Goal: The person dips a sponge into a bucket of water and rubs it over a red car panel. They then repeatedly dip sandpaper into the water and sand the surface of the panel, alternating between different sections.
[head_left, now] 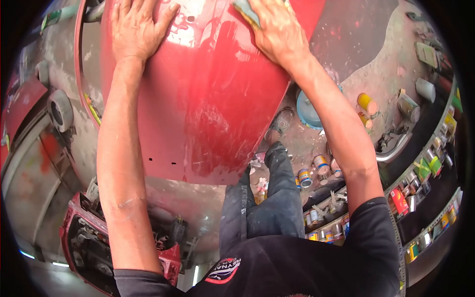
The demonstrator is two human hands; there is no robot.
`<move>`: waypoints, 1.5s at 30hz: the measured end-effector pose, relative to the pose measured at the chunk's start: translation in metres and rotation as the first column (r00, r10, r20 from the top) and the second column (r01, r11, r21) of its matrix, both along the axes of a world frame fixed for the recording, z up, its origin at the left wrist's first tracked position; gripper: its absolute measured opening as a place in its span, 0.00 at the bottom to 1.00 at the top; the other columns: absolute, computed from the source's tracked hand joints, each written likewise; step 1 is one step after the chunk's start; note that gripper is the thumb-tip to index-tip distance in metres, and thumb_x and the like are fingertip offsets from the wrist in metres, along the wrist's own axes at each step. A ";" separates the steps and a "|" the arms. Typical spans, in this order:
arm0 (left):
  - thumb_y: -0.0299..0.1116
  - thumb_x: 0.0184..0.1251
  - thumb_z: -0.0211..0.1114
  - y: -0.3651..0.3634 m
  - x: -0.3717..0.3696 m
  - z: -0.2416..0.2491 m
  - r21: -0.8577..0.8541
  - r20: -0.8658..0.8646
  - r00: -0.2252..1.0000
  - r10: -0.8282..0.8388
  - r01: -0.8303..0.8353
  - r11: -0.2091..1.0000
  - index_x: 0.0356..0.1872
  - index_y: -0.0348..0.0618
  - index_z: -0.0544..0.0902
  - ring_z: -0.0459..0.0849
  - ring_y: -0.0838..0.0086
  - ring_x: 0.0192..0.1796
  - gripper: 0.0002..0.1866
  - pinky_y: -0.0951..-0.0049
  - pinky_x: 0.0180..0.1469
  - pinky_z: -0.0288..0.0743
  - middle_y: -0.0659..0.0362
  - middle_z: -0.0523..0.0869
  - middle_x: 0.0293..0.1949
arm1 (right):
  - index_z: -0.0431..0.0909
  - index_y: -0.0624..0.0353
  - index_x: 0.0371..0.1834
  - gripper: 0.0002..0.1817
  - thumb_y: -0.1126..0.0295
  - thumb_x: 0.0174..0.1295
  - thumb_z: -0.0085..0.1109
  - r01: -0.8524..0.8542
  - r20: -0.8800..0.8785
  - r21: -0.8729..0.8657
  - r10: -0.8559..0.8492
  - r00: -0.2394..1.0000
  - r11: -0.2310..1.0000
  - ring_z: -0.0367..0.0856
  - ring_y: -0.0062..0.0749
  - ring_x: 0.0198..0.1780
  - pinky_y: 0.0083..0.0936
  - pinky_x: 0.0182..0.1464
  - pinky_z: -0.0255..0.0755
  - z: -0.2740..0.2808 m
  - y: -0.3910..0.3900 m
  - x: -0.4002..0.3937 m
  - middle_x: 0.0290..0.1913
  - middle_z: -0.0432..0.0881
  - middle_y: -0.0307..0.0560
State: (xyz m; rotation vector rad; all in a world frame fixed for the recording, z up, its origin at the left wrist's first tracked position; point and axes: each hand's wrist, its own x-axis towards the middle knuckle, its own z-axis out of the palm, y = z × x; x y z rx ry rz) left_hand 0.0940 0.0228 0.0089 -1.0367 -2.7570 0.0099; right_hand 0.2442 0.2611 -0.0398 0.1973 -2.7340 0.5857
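A red car panel (198, 109) lies in front of me, wet and shiny in patches, with small slots near its lower left end. Flat on its upper left part rests my left hand (136, 32), fingers stretched out and holding nothing. At the upper right of the panel, my right hand (279, 32) presses a blue-grey and yellowish pad (246, 11) against the surface. Part of that pad is hidden under the fingers, and the top edge of the view cuts off both hands' fingertips.
A blue bucket (308, 111) stands on the floor right of the panel, near my shoe (281, 123). Several cans, such as a yellow one (367, 103), lie nearby. Shelves (396, 198) of cans and bottles run along the right. Red car parts (86, 242) lie lower left.
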 end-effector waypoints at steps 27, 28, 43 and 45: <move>0.67 0.77 0.51 -0.015 -0.017 -0.028 0.019 -0.104 0.989 -0.108 0.111 0.994 0.82 0.68 0.65 0.60 0.57 0.83 0.36 0.47 0.80 0.54 0.68 0.65 0.82 | 0.55 0.72 0.81 0.40 0.67 0.70 0.59 0.639 0.298 -0.209 -0.575 0.762 0.740 0.53 0.74 0.81 0.64 0.80 0.52 -0.007 -0.076 0.084 0.81 0.55 0.76; 0.67 0.77 0.51 -0.014 -0.018 -0.027 0.021 -0.103 0.989 -0.109 0.112 0.993 0.82 0.68 0.65 0.59 0.57 0.83 0.36 0.47 0.80 0.54 0.68 0.65 0.82 | 0.55 0.72 0.81 0.39 0.67 0.71 0.58 0.652 0.323 -0.233 -0.575 0.752 0.721 0.52 0.74 0.81 0.64 0.80 0.51 -0.003 -0.076 0.083 0.81 0.54 0.76; 0.67 0.77 0.50 -0.011 -0.017 -0.024 0.014 -0.086 0.992 -0.096 0.098 0.995 0.82 0.70 0.64 0.58 0.56 0.84 0.36 0.46 0.81 0.53 0.67 0.65 0.82 | 0.58 0.73 0.79 0.37 0.64 0.73 0.57 0.606 0.321 -0.221 -0.530 0.785 0.764 0.55 0.71 0.81 0.62 0.79 0.54 -0.011 -0.090 0.126 0.80 0.58 0.75; 0.66 0.77 0.51 -0.011 -0.015 -0.023 0.014 -0.089 0.992 -0.088 0.090 0.996 0.82 0.69 0.64 0.59 0.56 0.84 0.36 0.46 0.80 0.54 0.67 0.65 0.82 | 0.58 0.72 0.80 0.37 0.63 0.73 0.57 0.595 0.329 -0.225 -0.515 0.792 0.771 0.55 0.72 0.81 0.61 0.79 0.55 -0.010 -0.090 0.129 0.80 0.58 0.74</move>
